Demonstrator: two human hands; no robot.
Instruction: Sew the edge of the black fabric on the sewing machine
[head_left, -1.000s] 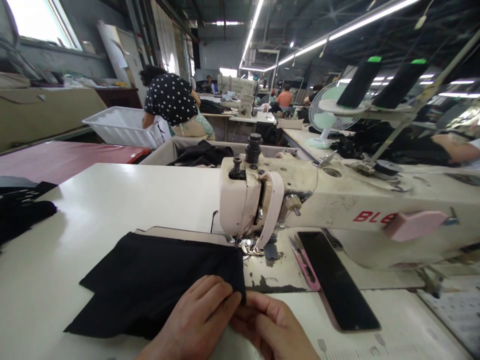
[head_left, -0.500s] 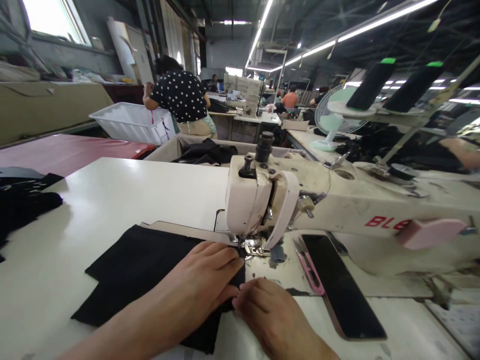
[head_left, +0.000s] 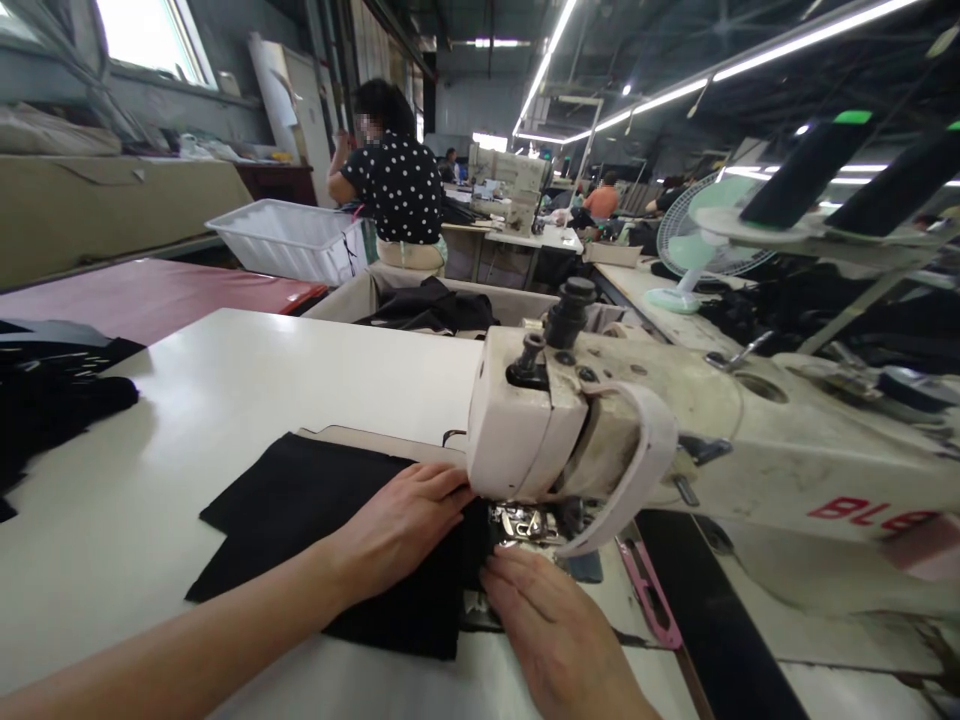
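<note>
Black fabric point(head_left: 262, 530) lies on the white tabletop point(head_left: 225, 400), its edge under the presser foot point(head_left: 525, 525) of a sewing machine point(head_left: 517, 430). The left hand point(head_left: 401, 525) is pressed flat on the fabric, and the right hand point(head_left: 559, 625) rests on it just beside the foot, the two hands apart.

text: red lettering point(head_left: 870, 514) "BL", third character unclear | on: sewing machine arm point(head_left: 757, 480)
</note>
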